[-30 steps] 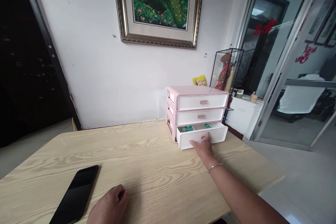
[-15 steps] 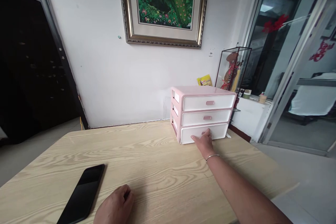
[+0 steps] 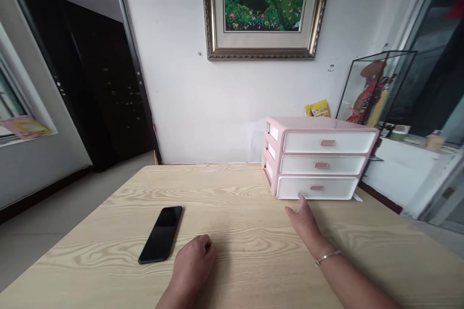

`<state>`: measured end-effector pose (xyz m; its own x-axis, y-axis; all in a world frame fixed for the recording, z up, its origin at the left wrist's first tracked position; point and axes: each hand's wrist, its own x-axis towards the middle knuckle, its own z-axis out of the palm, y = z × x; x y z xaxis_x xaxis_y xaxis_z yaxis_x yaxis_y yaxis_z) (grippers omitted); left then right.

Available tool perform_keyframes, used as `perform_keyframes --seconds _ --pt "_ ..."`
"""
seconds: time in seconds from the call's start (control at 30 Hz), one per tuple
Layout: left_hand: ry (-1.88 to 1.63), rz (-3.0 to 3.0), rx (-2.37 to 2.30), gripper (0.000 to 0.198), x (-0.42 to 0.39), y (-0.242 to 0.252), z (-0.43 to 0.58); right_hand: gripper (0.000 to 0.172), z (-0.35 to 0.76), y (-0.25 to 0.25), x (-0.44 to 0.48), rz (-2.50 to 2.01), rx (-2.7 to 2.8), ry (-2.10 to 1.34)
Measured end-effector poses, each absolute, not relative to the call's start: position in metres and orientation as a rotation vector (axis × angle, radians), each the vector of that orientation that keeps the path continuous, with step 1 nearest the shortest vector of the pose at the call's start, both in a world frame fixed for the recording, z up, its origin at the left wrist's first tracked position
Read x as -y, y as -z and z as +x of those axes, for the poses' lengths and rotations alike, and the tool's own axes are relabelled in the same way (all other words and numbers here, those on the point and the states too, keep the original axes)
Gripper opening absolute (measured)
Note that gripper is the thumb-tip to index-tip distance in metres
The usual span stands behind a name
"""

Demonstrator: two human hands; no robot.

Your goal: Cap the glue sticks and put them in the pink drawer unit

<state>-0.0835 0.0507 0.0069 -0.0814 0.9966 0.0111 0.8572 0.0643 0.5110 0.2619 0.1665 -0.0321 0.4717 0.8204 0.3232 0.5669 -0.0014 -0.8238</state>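
Observation:
A pink drawer box point(image 3: 271, 164) with three white drawers stands toward the back right of the wooden table point(image 3: 239, 241), all drawers closed. In front of its bottom drawer point(image 3: 295, 188) is my right hand point(image 3: 304, 219), thumb and forefinger apart and holding nothing; a bracelet point(image 3: 328, 257) circles that wrist. Whether a fingertip still touches the drawer's lower edge I cannot tell. My left hand point(image 3: 194, 258) rests on the tabletop, fingers curled into a loose fist with nothing seen in it. Just left of it lies a black phone point(image 3: 161, 234), screen up.
A wall with a framed peacock picture point(image 3: 263, 53) rises behind the table. Behind the drawer box are a yellow packet point(image 3: 319, 108) and a glass case point(image 3: 377, 87) holding a figure. A dark doorway point(image 3: 105, 77) is at the left.
My right hand has drawn back from the bottom drawer's handle toward me. The left hand keeps its place beside the phone. The view has turned left.

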Motion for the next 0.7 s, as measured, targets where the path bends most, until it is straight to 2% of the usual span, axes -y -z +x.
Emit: perform_keyframes --seconds 0.13,0.27,0.33,0.47,0.6,0.7 --pt "-0.817 1.544 -1.734 0.017 -0.049 -0.013 -0.077 0.069 0.228 0.045 -0.138 -1.428 1.136 -0.744" --pt "-1.017 1.380 -1.506 0.019 -0.050 -0.016 -0.073 0.071 0.198 0.038 -0.113 -1.170 1.015 -1.291" --pt "-1.110 1.295 -1.358 0.029 -0.053 -0.017 -0.071 0.076 0.185 0.025 -0.104 -1.051 0.959 -1.475" --pt "-1.242 1.163 -1.062 0.063 -0.060 -0.023 -0.071 0.082 0.165 -0.005 -0.092 -0.770 0.940 -1.667" --pt "-1.302 1.000 -0.640 0.088 -0.066 -0.037 -0.076 0.065 0.154 -0.029 -0.092 -0.568 0.889 -1.779" --pt "-1.309 0.888 -0.315 0.088 -0.070 -0.052 -0.080 0.050 0.149 -0.045 -0.098 -0.493 0.861 -1.789"
